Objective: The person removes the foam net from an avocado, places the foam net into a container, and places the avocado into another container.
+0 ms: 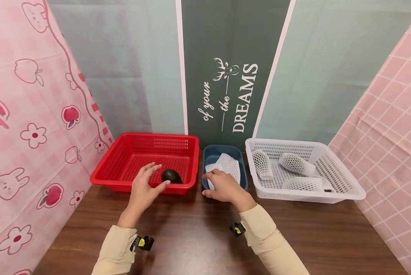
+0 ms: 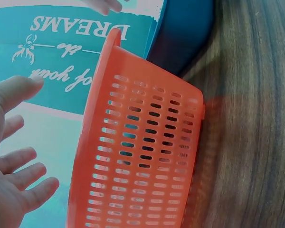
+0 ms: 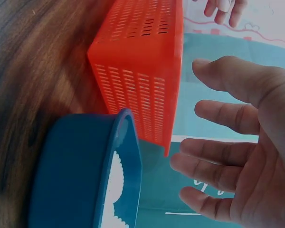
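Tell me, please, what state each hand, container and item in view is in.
Left hand: open, empty
Right hand: open, empty
Red plastic basket: upright, uncovered
Dark avocado-like fruit: unwrapped, lying in the red plastic basket
Blue bin: upright, uncovered
White foam nets: loose, in the blue bin
White plastic basket: upright, uncovered
Net-wrapped items: sleeved, lying in the white plastic basket

The oval item [image 1: 171,176] is blackish, one basket [image 1: 164,158] red, the tub [image 1: 213,152] blue, the mesh sleeves [image 1: 231,166] white.
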{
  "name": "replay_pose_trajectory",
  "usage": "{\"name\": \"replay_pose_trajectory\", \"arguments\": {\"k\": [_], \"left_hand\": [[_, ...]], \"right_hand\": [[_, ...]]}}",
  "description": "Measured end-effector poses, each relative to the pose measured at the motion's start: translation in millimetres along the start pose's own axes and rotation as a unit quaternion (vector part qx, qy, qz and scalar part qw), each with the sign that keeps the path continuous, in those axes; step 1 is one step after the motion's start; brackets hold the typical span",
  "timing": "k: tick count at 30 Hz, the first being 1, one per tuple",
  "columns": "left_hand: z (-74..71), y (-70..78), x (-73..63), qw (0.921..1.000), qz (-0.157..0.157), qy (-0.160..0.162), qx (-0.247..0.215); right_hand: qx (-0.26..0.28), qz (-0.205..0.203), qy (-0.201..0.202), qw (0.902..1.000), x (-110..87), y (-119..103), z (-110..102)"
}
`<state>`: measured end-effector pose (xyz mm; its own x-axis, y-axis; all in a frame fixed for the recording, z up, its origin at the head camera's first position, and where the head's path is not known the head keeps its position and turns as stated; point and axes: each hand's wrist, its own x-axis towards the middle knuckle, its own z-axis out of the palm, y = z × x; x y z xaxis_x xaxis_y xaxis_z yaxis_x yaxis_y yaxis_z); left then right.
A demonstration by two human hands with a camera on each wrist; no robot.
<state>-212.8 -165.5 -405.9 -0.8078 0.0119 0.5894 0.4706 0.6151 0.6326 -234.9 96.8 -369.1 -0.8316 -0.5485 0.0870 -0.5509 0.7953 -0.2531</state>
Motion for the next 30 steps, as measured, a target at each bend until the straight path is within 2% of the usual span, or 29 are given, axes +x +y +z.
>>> {"name": "replay_pose_trajectory", "arguments": {"k": [8, 15, 20, 26, 30], "left_hand": [[-0.6, -1.4, 0.3, 1.0000, 0.008, -0.005, 0.002], [5.9, 8.2, -3.4, 0.9991, 0.040, -0.010, 0.012], [13.5, 18.6, -3.8, 0.9967, 0.048, -0.043, 0.050], [21.6, 26.7, -5.5, 0.9896, 0.044, -0.093, 0.101], [27.2, 30.0, -6.0, 0.9863, 0.058, -0.107, 0.111]], "right_hand": [[0.005, -0.001, 0.008, 1.0000, -2.5, 4.3, 0.8], [0.010, 0.015, 0.019, 0.9997, -11.3, 10.5, 0.5], [0.008, 0.029, 0.025, 0.9992, -20.5, 18.4, 0.1], [0.010, 0.028, 0.033, 0.9990, -30.7, 31.0, -2.8], [0.009, 0.021, 0.050, 0.9985, -38.2, 41.5, -5.6]]}}
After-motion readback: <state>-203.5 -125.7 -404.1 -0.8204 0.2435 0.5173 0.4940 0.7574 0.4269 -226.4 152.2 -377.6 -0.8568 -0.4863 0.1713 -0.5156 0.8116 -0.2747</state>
